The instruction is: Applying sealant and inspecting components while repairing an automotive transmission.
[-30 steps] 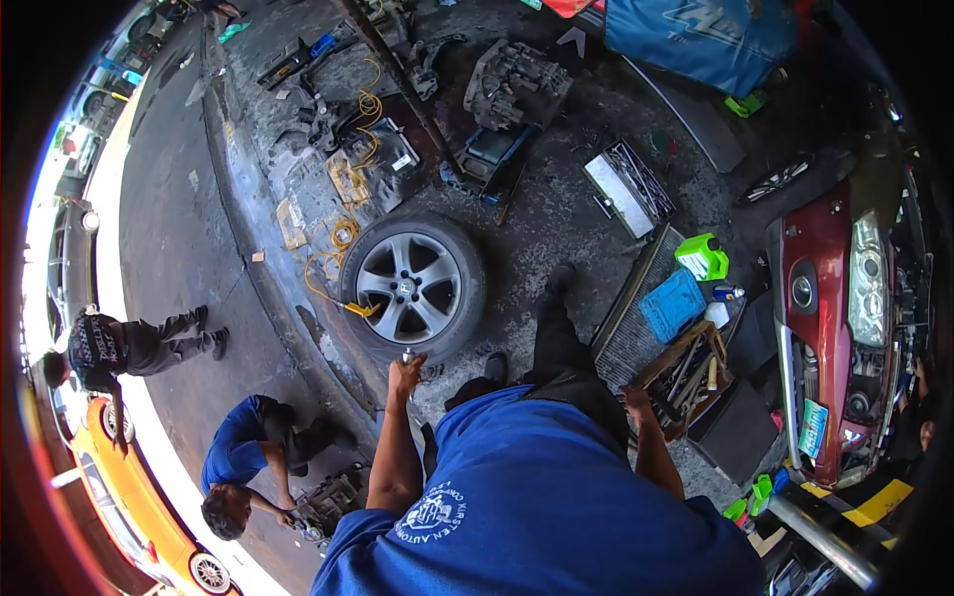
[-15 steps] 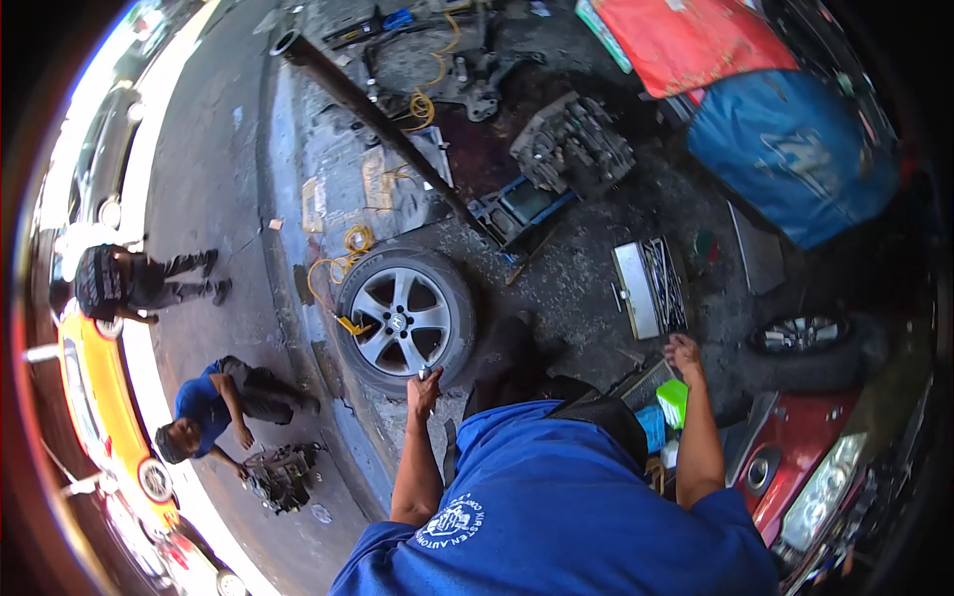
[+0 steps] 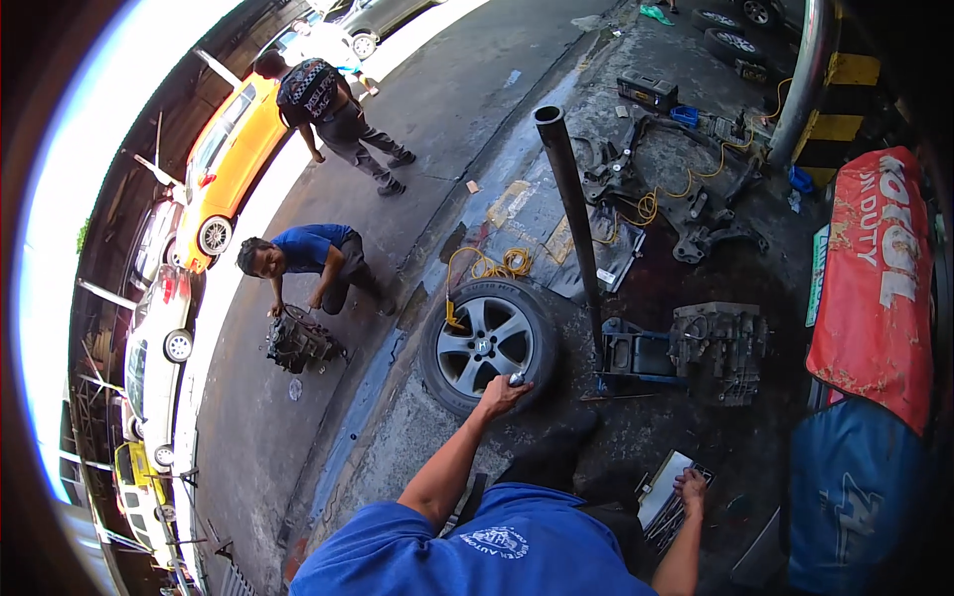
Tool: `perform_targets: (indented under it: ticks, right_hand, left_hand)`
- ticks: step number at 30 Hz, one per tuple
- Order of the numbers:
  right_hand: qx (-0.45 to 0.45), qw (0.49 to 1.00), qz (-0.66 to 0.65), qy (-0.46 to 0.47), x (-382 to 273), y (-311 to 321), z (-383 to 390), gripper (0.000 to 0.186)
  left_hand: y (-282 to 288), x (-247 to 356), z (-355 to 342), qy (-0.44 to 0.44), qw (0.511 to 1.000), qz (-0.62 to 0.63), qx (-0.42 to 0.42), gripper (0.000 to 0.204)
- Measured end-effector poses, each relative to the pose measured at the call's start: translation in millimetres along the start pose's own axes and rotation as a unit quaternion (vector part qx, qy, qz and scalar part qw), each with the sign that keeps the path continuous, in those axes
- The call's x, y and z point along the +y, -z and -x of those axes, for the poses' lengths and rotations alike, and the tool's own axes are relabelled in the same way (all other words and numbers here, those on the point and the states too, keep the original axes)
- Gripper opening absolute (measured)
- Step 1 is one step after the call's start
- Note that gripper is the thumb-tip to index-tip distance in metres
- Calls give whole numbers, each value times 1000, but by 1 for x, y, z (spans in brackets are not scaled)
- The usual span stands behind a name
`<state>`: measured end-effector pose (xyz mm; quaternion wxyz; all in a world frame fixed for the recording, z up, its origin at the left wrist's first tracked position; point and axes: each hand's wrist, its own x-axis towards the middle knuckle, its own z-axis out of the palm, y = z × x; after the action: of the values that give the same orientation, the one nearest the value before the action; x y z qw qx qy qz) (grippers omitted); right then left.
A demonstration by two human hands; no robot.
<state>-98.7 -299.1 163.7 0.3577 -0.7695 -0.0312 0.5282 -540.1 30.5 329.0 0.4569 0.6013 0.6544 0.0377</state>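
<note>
A car wheel (image 3: 487, 343) with a silver alloy rim lies flat on the oily concrete in front of me. My left hand (image 3: 500, 395) rests on the near edge of its tyre, fingers closed around a small metal object. My right hand (image 3: 689, 489) hangs low at the right, touching a flat grey tray-like part (image 3: 661, 502) on the ground. A yellow hose (image 3: 492, 266) coils just behind the wheel.
A floor jack (image 3: 636, 353) with a long dark handle (image 3: 571, 189) stands right of the wheel, beside an engine block (image 3: 720, 348). A person in blue (image 3: 313, 260) crouches over another engine part (image 3: 296, 340); another person (image 3: 333, 109) stands near a yellow car (image 3: 224, 169). Red and blue banners (image 3: 874, 278) lie at right.
My view has swung round, so the wheel now sits higher and the street fills the left. My left hand stays on the tyre; my right hand has dropped onto the grey tray.
</note>
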Motion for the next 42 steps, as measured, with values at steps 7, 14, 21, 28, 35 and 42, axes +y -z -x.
perform_targets:
  ticks: [7, 14, 21, 28, 35, 42]
  right_hand:
    - [-21, 995, 83, 56, -52, 13, -31, 25]
    - [22, 992, 88, 88, -87, 16, -66, 25]
    - [148, 941, 252, 171, -94, 27, -177, 33]
    - [267, 848, 323, 326, -136, 10, -275, 47]
    - [341, 730, 425, 413, -133, -14, -318, 65]
    - [392, 648, 429, 492, -120, -18, -349, 63]
  left_hand:
    - [-52, 29, 45, 53, 993, 104, 17, 44]
    - [-116, 16, 39, 65, 991, 113, -29, 38]
    - [-184, 58, -56, -40, 993, 1, -110, 48]
    - [-244, 75, -183, -158, 983, -27, -89, 50]
    - [-304, 85, -271, -227, 967, -27, -117, 50]
    - [-347, 58, -330, -317, 946, 45, -55, 46]
